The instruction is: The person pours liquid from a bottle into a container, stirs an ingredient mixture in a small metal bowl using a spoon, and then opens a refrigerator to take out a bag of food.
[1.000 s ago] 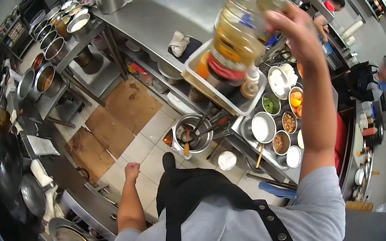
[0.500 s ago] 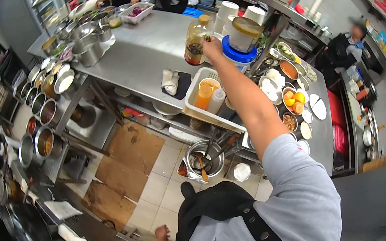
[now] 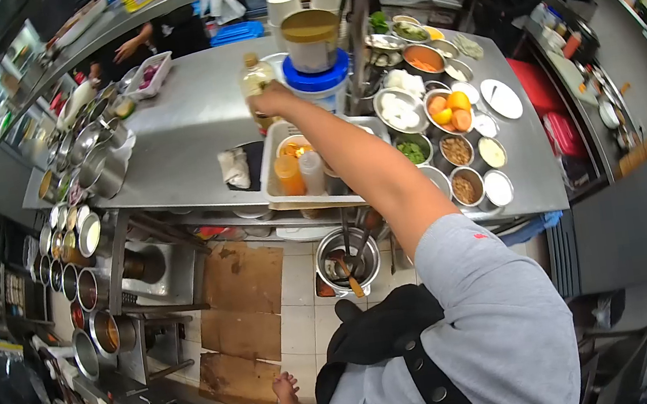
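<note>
My right hand [image 3: 270, 101] is stretched out over the steel counter. Its curled fingers are on the side of a clear plastic bottle [image 3: 253, 80] with a yellowish cap, and they hide part of it. Right beside the bottle stands a blue-lidded white bucket [image 3: 316, 80] with a gold-lidded tub [image 3: 312, 42] on top. Below the hand is a white tray [image 3: 270, 184] holding an orange squeeze bottle [image 3: 288, 175] and a pale squeeze bottle [image 3: 311, 172]. My left hand [image 3: 285, 386] hangs low by my side, with loosely bent fingers and nothing in it.
Bowls of ingredients, with oranges [image 3: 455, 111] among them, crowd the counter's right. Steel pots [image 3: 101, 172] stand at its left. A metal pot [image 3: 348, 262] with a wooden-handled utensil sits low before me. Cardboard [image 3: 242, 294] covers some floor tiles. Other people stand beyond the counter.
My view has turned, so the counter appears shifted left. My right hand now overlaps more of the bottle, which stays by the tray's far edge. My left hand remains low.
</note>
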### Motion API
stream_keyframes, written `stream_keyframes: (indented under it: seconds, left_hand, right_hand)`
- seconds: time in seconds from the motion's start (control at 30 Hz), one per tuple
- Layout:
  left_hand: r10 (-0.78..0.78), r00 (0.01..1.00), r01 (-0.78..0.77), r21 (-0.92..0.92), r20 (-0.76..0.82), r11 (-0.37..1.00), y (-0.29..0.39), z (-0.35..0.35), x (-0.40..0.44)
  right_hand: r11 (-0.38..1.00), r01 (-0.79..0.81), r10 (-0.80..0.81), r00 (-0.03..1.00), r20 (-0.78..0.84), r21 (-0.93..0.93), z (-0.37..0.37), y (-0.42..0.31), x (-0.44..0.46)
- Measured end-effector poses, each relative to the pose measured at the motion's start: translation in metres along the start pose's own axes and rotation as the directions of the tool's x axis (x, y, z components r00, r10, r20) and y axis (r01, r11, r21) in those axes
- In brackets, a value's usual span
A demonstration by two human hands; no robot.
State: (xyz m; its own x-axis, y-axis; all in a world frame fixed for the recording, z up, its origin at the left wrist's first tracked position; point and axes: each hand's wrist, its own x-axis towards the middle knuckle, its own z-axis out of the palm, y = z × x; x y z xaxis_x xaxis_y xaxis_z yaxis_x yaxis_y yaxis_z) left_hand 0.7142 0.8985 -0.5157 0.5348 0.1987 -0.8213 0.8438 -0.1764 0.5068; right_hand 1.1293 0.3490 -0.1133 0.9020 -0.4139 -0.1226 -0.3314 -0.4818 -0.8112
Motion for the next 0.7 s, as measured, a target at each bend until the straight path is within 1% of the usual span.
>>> stream_keyframes:
  seconds: [0.03, 0.07, 0.13, 0.17, 0.2, 0.23, 0.27, 0.3, 0.33, 0.37, 0.4, 0.43, 0.47, 0.5, 0.53, 0.6, 0.63, 0.7]
  left_hand:
    - [-0.01, 1.0, 0.01, -0.008, 0.004, 1.0, 0.006, 0.003, 0.012]
    - [0.027, 0.999, -0.029, 0.077, 0.022, 0.997, 0.011, 0.006, 0.016]
    - [0.084, 0.993, -0.101, 0.229, 0.085, 0.968, 0.03, 0.02, 0.025]
    - [0.1, 0.987, -0.133, 0.291, 0.124, 0.948, 0.04, 0.03, 0.029]
    - [0.091, 0.981, -0.144, 0.327, 0.172, 0.934, 0.047, 0.043, 0.031]
    - [0.081, 0.974, -0.155, 0.363, 0.212, 0.919, 0.055, 0.053, 0.034]
    - [0.075, 0.966, -0.171, 0.393, 0.248, 0.904, 0.065, 0.063, 0.04]
    - [0.07, 0.957, -0.189, 0.422, 0.282, 0.887, 0.079, 0.072, 0.046]
    - [0.061, 0.947, -0.206, 0.449, 0.316, 0.869, 0.09, 0.083, 0.051]
    - [0.039, 0.937, -0.212, 0.474, 0.348, 0.854, 0.09, 0.096, 0.053]
    - [-0.015, 0.914, -0.152, 0.375, 0.406, 0.915, 0.075, 0.104, 0.099]
    - [-0.009, 0.913, -0.161, 0.382, 0.407, 0.91, 0.076, 0.108, 0.099]
    - [0.007, 0.913, -0.178, 0.383, 0.408, 0.906, 0.088, 0.122, 0.099]
    - [0.027, 0.913, -0.199, 0.384, 0.408, 0.902, 0.102, 0.136, 0.098]
    - [0.06, 0.916, -0.218, 0.365, 0.397, 0.905, 0.114, 0.147, 0.09]
    - [0.121, 0.921, -0.251, 0.326, 0.371, 0.911, 0.131, 0.162, 0.062]
    - [0.12, 0.925, -0.245, 0.325, 0.36, 0.914, 0.133, 0.169, 0.055]
    - [0.117, 0.936, -0.229, 0.321, 0.332, 0.919, 0.135, 0.182, 0.039]
  right_hand:
    - [0.993, 0.105, -0.105, 0.994, -0.001, -0.055, -0.006, 0.002, -0.016]
    - [0.972, 0.208, -0.209, 0.978, -0.002, -0.11, -0.011, 0.004, -0.032]
    - [0.911, 0.409, -0.398, 0.905, 0.153, -0.05, -0.041, 0.014, -0.093]
    - [0.862, 0.507, -0.501, 0.848, 0.173, 0.01, -0.064, 0.016, -0.139]
    - [0.841, 0.538, -0.538, 0.822, 0.188, 0.056, -0.081, 0.03, -0.173]
    - [0.834, 0.547, -0.545, 0.799, 0.252, 0.07, -0.104, 0.04, -0.204]
    - [0.853, 0.518, -0.515, 0.809, 0.283, 0.071, -0.128, 0.051, -0.237]
    - [0.85, 0.517, -0.525, 0.818, 0.236, 0.1, -0.145, 0.077, -0.26]
    - [0.889, 0.445, -0.458, 0.867, 0.195, 0.109, -0.17, 0.093, -0.29]
    - [0.919, 0.359, -0.381, 0.915, 0.135, 0.162, -0.188, 0.122, -0.31]
    - [0.951, 0.232, -0.246, 0.968, 0.044, 0.202, -0.206, 0.15, -0.329]
    - [0.955, 0.063, -0.049, 0.997, -0.057, 0.291, -0.222, 0.181, -0.348]
    - [0.947, 0.027, 0.041, 0.978, -0.203, 0.321, -0.24, 0.205, -0.364]
    - [0.955, -0.035, 0.144, 0.923, -0.356, 0.295, -0.255, 0.235, -0.377]
    - [0.952, -0.104, 0.233, 0.856, -0.462, 0.287, -0.27, 0.266, -0.388]
    - [0.911, -0.138, 0.342, 0.778, -0.527, 0.388, -0.294, 0.301, -0.404]
    - [0.886, -0.149, 0.395, 0.736, -0.549, 0.439, -0.302, 0.315, -0.405]
    - [0.872, -0.172, 0.431, 0.713, -0.553, 0.457, -0.316, 0.345, -0.395]
